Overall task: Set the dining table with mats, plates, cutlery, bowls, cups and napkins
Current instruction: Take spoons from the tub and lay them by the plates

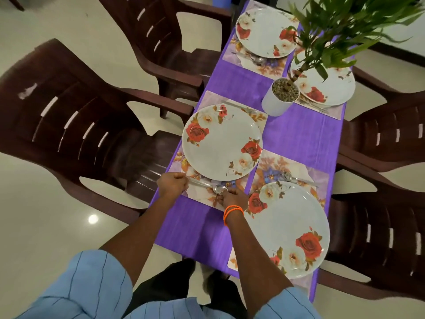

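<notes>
A white plate with red roses [222, 143] rests on a floral mat [202, 196] at the table's left side. Just below that plate lies a steel spoon [207, 185]. My left hand [173, 183] is closed around the spoon's handle end. My right hand [233, 199], with orange bands on the wrist, touches the spoon's bowl with its fingertips. A second rose plate [292, 229] sits on the near right mat with a spoon [296, 179] above it. A fork [241, 108] lies beyond the left plate.
Two more rose plates [264, 31] [326, 88] with cutlery sit on mats at the far end. A white pot with a green plant [279, 97] stands mid-table on the purple cloth [303, 134]. Dark brown plastic chairs [80, 116] [386, 139] line both sides.
</notes>
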